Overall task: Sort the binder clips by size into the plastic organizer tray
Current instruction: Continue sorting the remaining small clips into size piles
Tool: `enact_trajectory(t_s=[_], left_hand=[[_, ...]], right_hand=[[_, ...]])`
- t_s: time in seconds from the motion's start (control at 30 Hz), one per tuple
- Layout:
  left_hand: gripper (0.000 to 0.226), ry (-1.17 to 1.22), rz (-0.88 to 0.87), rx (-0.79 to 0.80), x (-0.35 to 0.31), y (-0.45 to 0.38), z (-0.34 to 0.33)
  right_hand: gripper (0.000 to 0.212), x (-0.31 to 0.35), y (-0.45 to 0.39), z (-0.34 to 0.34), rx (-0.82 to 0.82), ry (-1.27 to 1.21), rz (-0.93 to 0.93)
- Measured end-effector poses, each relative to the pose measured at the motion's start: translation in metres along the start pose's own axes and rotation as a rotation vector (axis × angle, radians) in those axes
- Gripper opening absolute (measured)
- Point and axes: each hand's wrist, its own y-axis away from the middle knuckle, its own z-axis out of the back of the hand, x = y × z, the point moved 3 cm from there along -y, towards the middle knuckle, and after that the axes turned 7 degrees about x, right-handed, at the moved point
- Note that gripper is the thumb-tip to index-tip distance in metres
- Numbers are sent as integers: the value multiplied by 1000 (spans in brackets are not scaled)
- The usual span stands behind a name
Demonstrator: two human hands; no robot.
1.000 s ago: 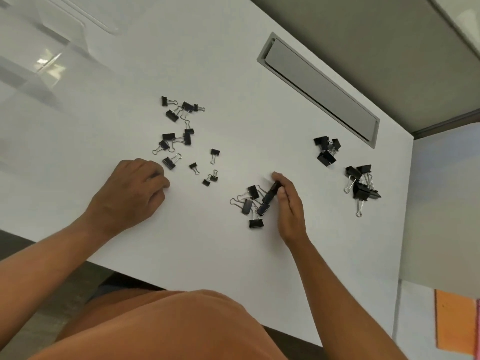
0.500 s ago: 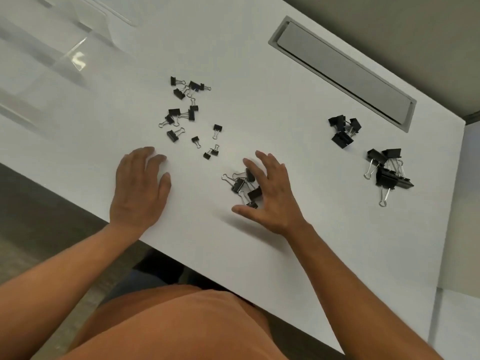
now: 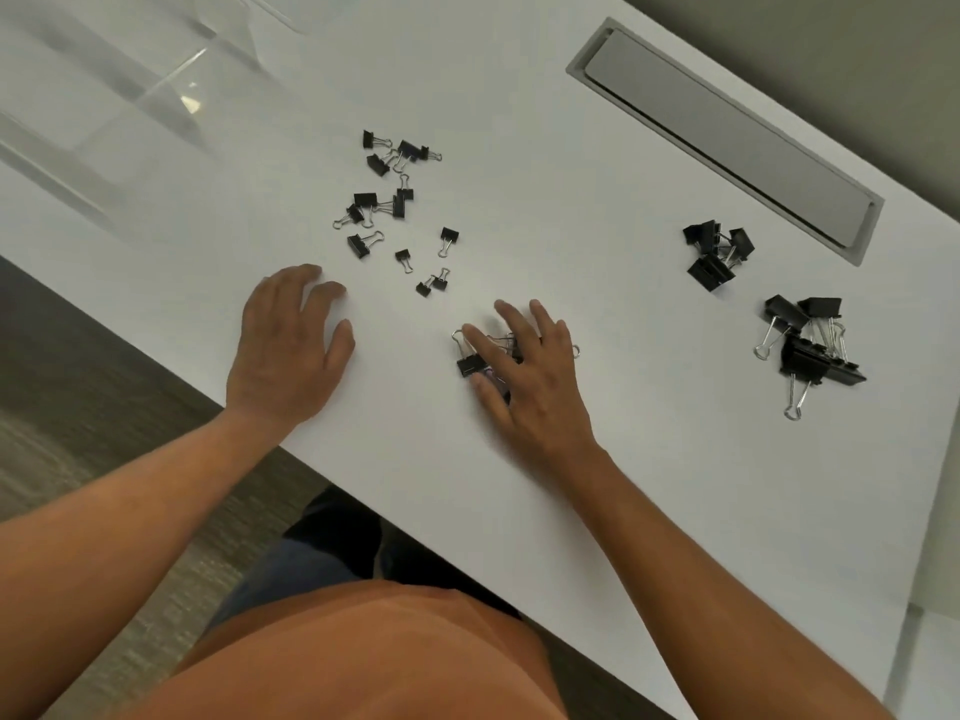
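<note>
Four loose groups of binder clips [image 3: 395,200] on the bench [image 3: 571,485]; none in the clear organizer tray [image 3: 119,85], far left.
Right hand [image 3: 524,376], pinching a clip a second ago, now lies spread over the middle cluster [image 3: 470,363], gathering it. Left hand [image 3: 291,345] flat, empty. Cable hatch [image 3: 727,132] behind; nothing blocks the tray.

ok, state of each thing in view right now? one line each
left hand: open, flat on the desk, holding nothing
right hand: open, fingers spread over the mid clips
small clips: loose, scattered on the desk
large clips: piled at the right
medium-large clips: piled beside the hatch
tray: clear, far left, no clips seen in it
hatch: lid shut
</note>
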Motion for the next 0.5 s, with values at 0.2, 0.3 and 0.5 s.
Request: enact_trajectory(t_s=[0.2, 0.3, 0.5], left_hand=[[41, 4, 12, 0, -2, -1, 1], [41, 4, 19, -6, -2, -1, 1], [41, 16, 39, -8, 0, -1, -1]], right_hand=[[30, -5, -7, -6, -11, -30, 65], [26, -18, -18, -5, -104, -53, 66], [23, -66, -67, 22, -161, -54, -11]])
